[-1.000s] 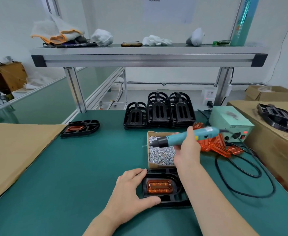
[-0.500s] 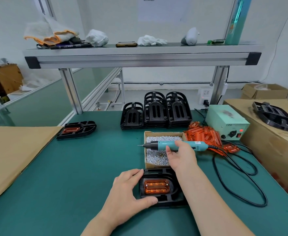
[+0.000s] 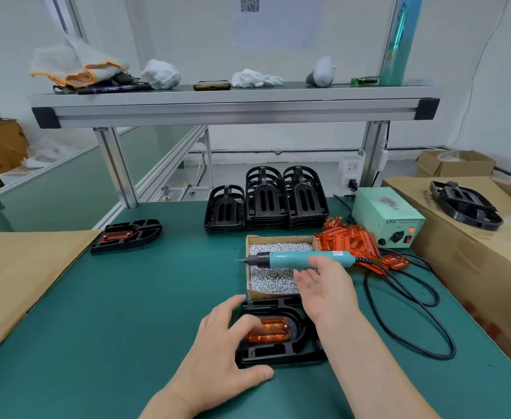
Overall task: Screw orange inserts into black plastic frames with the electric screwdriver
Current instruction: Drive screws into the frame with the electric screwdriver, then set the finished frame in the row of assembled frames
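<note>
- While the left hand (image 3: 227, 352) holds the frame (image 3: 278, 356) just in front of the box (image 3: 278, 238), its fingers bend over the frame's left rim and its thumb presses the near edge.
- Some of those fingers, blurred, lie over the left end of the insert (image 3: 273, 331), a ribbed, translucent orange oblong seated in the oval well of the matte black plastic frame.
- Above the box's front right corner, the right hand (image 3: 329, 288) hovers with loose, spread fingers and grips nothing. Whether a fingertip touches the screwdriver (image 3: 290, 257) cannot be told.
- That screwdriver, a smooth teal cylinder with a black nose, lies level across the box, its thin bit poking past the left wall.
- Small silvery screws (image 3: 273, 279) fill the shallow cardboard box.
- Just right of the box sits a pile (image 3: 349, 241) of glossy orange inserts.
- Behind the box stand three stacks (image 3: 266, 201) of slotted black frames.
- Behind and right of it, past the pile, is a pale green metal power unit (image 3: 384, 219) with a red light.
- A black cable (image 3: 414, 328) loops right of the box.
- Well left of the box, a second frame (image 3: 139, 234) lies flat on the green surface (image 3: 127, 313).
</note>
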A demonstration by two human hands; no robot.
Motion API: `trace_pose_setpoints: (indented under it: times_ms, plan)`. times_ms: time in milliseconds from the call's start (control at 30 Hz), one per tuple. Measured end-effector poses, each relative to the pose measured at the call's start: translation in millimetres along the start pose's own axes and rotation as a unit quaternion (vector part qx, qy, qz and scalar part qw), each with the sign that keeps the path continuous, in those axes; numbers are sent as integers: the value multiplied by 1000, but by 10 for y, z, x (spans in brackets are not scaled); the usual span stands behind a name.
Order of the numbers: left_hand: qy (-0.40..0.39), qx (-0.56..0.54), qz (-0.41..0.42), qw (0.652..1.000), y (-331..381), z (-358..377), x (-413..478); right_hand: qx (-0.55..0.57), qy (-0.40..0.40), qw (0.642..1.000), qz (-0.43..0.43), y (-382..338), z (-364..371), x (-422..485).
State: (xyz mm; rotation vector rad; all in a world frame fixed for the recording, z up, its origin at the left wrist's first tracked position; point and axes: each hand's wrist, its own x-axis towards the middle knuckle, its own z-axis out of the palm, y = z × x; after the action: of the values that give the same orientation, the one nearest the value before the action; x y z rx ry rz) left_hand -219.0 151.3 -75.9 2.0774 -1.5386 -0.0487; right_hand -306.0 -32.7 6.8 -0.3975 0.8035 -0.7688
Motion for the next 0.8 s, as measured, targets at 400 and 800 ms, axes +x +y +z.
trace_pose_setpoints:
  times_ms: [400,800]
  plan:
    - [92,2,60,994,14,-18,-29,-58,-93,992,-61,-101,-209,-50]
    - [265,-85,-79,957,45,-117,-72,-420,-171,842,-294,15,-378,120]
